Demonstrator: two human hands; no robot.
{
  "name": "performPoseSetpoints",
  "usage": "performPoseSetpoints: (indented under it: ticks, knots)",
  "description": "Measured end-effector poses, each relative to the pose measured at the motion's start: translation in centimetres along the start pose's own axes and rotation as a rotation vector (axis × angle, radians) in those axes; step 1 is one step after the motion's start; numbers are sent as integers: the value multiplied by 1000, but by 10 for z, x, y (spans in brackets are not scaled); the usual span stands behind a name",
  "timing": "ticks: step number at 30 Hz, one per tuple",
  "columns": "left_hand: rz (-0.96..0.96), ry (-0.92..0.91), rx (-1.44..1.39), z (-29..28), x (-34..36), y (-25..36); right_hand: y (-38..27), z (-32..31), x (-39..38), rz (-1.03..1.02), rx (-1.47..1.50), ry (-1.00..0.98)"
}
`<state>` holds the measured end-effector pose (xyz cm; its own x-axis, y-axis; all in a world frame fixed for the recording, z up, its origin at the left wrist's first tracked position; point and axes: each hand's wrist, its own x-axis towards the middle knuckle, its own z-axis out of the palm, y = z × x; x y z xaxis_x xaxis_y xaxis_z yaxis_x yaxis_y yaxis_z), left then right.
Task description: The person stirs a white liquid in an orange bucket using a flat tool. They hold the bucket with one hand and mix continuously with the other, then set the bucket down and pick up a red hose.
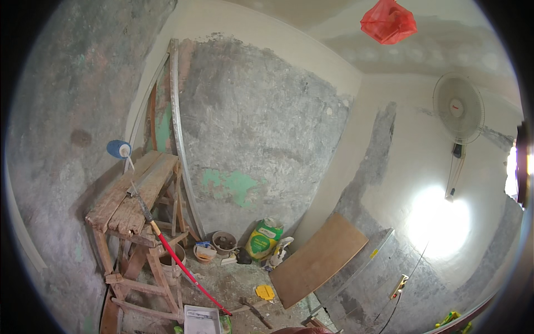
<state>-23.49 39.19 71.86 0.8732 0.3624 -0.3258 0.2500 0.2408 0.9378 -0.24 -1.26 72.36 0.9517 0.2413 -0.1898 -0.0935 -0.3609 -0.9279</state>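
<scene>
Neither my left hand nor my right hand shows. A paint roller with a blue cover leans across a rough wooden trestle bench on the left. Its long red pole slopes down to the floor. Near the pole's lower end sits a white paint tray. Farther right on the floor lie a yellow flat piece and a long-handled tool. Something dark reddish cuts into the lower edge, too little of it to name.
A green and yellow sack stands by buckets at the far wall. A brown board leans at the right wall, below a wall fan and a glowing bulb. Red cloth or plastic hangs from the ceiling.
</scene>
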Motion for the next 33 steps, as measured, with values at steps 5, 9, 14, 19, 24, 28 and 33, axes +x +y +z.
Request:
performPoseSetpoints:
  ticks: [5, 9, 14, 19, 24, 28, 33]
  knots:
    - [-23, 2, -10, -5, 7, -8, 7, 2, 0, 28, -3, 0]
    - [-38, -2, -21, -7, 14, -12, 13, 2, 1, 50, -5, 3]
    - [-63, -15, -23, -9, 21, -20, 21, 0, -3, 76, -8, 5]
    - [-92, -23, -29, -6, 33, -32, 27, -2, -3, 100, -13, 0]
    - [-171, 32, -44, -19, 24, -83, 56, 12, -5, 153, -17, -72]
    - [-203, 101, -74, -32, -11, -208, 126, 23, -39, 259, -46, -177]
    - [222, 137, 733, -21, -87, -380, 217, -36, -152, 521, -42, -236]
